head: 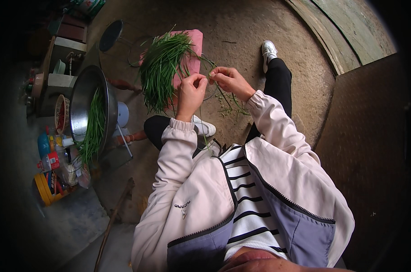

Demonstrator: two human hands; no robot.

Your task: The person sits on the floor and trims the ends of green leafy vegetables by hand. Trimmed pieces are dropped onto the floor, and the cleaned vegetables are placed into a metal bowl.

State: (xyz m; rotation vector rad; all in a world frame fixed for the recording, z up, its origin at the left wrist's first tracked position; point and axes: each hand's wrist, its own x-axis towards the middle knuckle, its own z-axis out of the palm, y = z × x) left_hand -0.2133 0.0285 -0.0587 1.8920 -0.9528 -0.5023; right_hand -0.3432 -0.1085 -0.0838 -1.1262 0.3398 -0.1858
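My left hand [191,94] pinches thumb to forefinger on a thin green chive blade [201,122], whose long end hangs down toward my lap. Close by on the right, the fingertips of my right hand [231,81] are closed on a few green blades that stick out past them. A thick heap of garlic chives [164,68] lies just beyond my hands, spread over a pink-covered stool or seat [194,40]. Beneath my right hand, loose trimmings [231,110] are scattered on the floor. The exact spot of each pinch is partly hidden by my fingers.
To the left, a large metal basin [79,114] holds more chives [95,125]. Around it stand a patterned bowl [61,114], a plastic bottle [49,161] and a yellow tub [44,190]. A round stool [111,35] stands farther off. A wooden stick [112,221] leans at lower left.
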